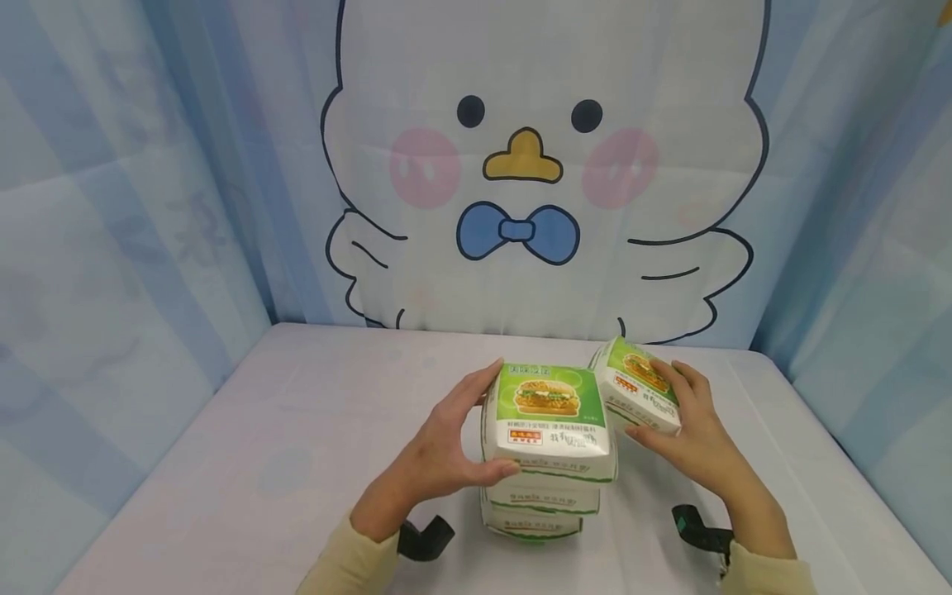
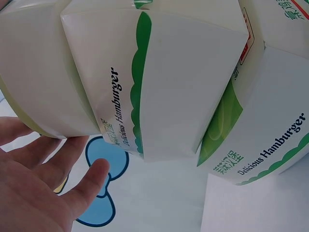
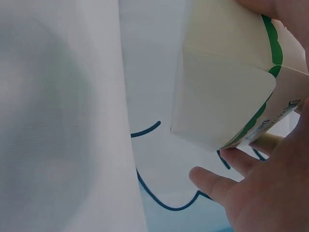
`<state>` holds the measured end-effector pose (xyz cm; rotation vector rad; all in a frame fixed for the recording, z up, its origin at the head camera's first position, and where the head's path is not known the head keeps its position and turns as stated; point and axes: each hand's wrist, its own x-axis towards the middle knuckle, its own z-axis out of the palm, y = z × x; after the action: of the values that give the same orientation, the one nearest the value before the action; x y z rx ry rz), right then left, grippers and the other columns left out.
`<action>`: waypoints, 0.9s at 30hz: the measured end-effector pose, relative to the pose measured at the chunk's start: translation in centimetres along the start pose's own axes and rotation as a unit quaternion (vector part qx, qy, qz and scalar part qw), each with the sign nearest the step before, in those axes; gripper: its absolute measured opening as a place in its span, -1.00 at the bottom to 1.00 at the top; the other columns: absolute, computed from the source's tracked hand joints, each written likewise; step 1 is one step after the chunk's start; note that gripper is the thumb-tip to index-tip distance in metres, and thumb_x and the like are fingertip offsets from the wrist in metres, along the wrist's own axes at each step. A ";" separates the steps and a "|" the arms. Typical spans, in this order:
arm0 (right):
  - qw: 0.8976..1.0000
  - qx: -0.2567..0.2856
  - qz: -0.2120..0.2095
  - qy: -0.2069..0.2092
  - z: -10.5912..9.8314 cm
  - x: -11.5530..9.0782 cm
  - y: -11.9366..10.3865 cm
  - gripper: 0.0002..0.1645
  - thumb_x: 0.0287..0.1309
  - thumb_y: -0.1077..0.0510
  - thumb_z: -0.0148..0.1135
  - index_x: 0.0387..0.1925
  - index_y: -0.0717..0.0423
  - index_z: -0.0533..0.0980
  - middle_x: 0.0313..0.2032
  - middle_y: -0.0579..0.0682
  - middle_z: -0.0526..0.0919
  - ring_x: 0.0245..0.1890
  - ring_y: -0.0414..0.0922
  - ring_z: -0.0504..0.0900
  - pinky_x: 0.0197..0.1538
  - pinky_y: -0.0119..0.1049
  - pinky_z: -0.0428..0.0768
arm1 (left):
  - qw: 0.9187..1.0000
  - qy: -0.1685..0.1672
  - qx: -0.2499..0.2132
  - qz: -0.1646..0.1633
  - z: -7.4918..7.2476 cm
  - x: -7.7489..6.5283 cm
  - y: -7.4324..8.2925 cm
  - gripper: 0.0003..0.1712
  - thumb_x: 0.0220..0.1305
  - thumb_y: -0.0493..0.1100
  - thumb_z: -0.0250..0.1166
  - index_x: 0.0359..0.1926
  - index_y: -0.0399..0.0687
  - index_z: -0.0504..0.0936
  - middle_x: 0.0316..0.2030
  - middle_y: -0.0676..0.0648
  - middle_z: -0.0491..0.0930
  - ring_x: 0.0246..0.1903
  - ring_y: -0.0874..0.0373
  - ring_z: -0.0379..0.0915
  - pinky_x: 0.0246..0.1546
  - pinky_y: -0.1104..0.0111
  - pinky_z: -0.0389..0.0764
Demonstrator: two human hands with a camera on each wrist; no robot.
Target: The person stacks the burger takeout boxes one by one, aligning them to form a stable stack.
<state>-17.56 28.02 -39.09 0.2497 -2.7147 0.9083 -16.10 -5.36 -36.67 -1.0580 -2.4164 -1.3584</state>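
Hamburger boxes in green and white stand in a stack at the middle of the table. My left hand (image 1: 440, 450) grips the top hamburger box (image 1: 550, 413) from its left side, thumb along the front and fingers toward the back. Beneath it, a middle box (image 1: 546, 498) and a bottom box (image 1: 531, 522) show only their front faces. To the right of the stack, my right hand (image 1: 702, 442) holds another hamburger box (image 1: 640, 384), tilted, with fingers over its top and thumb at its front corner. The right wrist view shows this box's plain white side (image 3: 222, 96).
A pale cloth covers the table (image 1: 335, 397). Behind it hangs a curtain (image 1: 521, 289) printed with a white bird in a blue bow tie, and blue curtains (image 1: 134, 207) close both sides. Black straps (image 1: 426, 539) sit at both wrists.
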 end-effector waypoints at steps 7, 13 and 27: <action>0.999 0.009 -0.019 0.025 -0.7 -0.2 -0.5 0.12 -0.17 -0.11 0.37 0.36 -0.21 -0.07 0.34 0.14 -0.20 0.11 0.20 0.16 -0.11 0.25 0.41 | 1.000 0.002 0.000 0.003 0.0 0.0 -0.1 0.13 -0.16 0.18 0.37 0.36 0.32 -0.14 0.30 0.28 0.02 0.20 0.37 0.11 0.15 0.18 0.37; 0.998 0.013 -0.032 0.050 -1.5 -0.4 -1.1 0.11 -0.17 -0.05 0.39 0.35 -0.18 -0.05 0.33 0.14 -0.14 0.10 0.18 0.16 -0.11 0.21 0.37 | 1.000 -0.002 -0.002 0.003 0.1 0.0 -0.1 0.13 -0.15 0.18 0.37 0.36 0.32 -0.14 0.29 0.28 0.02 0.19 0.37 0.11 0.14 0.20 0.37; 0.986 0.058 -0.062 0.140 -3.6 -0.9 -4.4 0.04 -0.15 0.19 0.36 0.33 -0.28 0.03 0.31 -0.19 0.02 0.04 -0.21 0.23 -0.16 -0.73 0.33 | 1.000 0.001 -0.002 -0.002 0.2 0.1 -0.3 0.13 -0.16 0.19 0.37 0.36 0.33 -0.14 0.29 0.28 0.02 0.19 0.38 0.11 0.14 0.23 0.38</action>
<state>-14.92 26.84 -34.10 0.2860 -2.3662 0.9855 -16.28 -5.23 -36.98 -1.0527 -2.4166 -1.3650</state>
